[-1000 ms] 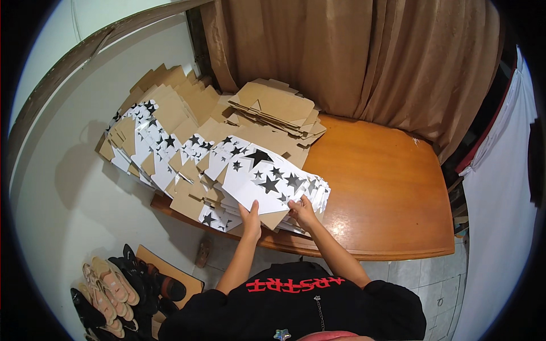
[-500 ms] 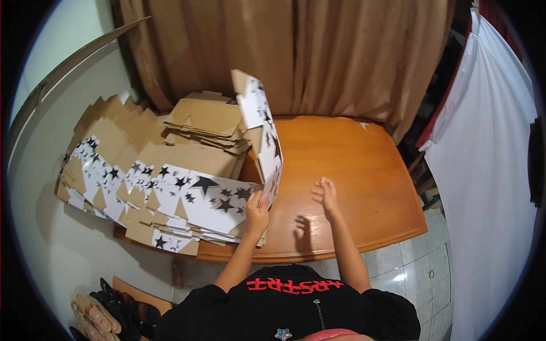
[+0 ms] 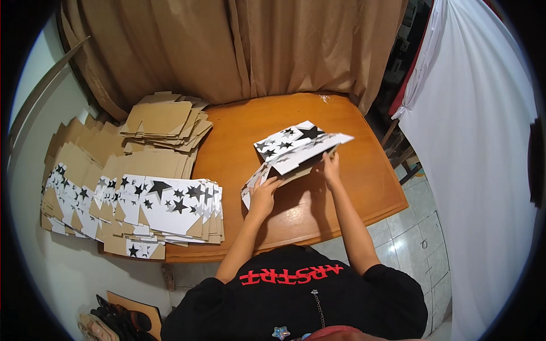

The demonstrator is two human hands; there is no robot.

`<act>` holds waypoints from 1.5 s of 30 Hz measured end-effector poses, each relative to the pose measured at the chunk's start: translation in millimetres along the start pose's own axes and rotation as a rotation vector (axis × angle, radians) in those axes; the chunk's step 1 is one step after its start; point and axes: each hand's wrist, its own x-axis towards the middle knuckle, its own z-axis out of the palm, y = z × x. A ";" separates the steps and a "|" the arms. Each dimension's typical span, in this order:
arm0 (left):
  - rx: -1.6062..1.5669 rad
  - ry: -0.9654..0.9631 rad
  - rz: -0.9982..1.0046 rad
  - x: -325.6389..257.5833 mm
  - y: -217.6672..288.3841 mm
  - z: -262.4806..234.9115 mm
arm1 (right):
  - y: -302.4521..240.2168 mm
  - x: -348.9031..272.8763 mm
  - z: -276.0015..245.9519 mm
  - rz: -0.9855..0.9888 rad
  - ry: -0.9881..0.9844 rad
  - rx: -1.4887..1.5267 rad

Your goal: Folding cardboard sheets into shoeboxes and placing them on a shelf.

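A partly folded cardboard box blank [image 3: 290, 149], white with black stars outside and plain brown inside, is held tilted over the middle of the wooden table. My left hand [image 3: 263, 196] grips its near left edge, with fingers bent over the white panel. At its right side, my right hand [image 3: 330, 167] has the brown-backed panel between thumb and fingers. Part of the blank's underside is hidden by its own raised panels.
Stacks of flat star-printed box blanks [image 3: 170, 204] and plain brown cardboard pieces [image 3: 162, 119] cover the left of the wooden table [image 3: 364, 187]. A brown curtain [image 3: 227, 51] hangs behind; a white cloth [image 3: 472, 142] hangs right. Shoes [image 3: 122, 315] lie on the floor at lower left.
The blank has moved right, off the stacks to the table's middle, and turned from upright to tilted. My right hand, empty before, has taken hold of it. The view has shifted right.
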 end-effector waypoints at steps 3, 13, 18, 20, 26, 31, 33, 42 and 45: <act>0.032 -0.198 -0.001 10.7 8.4 15.3 | 64.1 42.8 -45.7 -0.190 0.159 -0.323; -0.228 -0.372 -0.241 52.1 13.7 -55.1 | -11.4 7.9 -44.3 -0.180 0.045 0.034; -0.059 -0.434 -0.234 65.3 -54.0 -100.6 | -39.7 -5.0 -44.6 -0.397 0.011 -0.055; -0.074 -0.419 -0.256 73.7 -62.2 -107.9 | -39.9 0.3 -52.0 -0.406 0.023 -0.029; -0.159 -0.334 -0.422 80.5 -108.1 -108.3 | -53.1 5.5 -66.5 -0.130 -0.022 -0.419; 0.166 -0.197 -0.374 79.1 -100.4 -88.6 | -14.3 15.0 -70.6 -0.365 0.093 -0.696; 0.247 -0.127 -0.358 71.6 -95.5 -78.8 | -10.7 14.8 -68.0 -0.343 0.114 -0.702; 0.112 -0.264 -0.440 47.7 -76.5 -44.6 | -5.0 6.7 -43.5 -0.436 -0.032 -1.099; 0.094 -0.396 -0.451 47.1 -74.0 -45.4 | -3.3 9.5 -31.3 -0.484 0.042 -1.045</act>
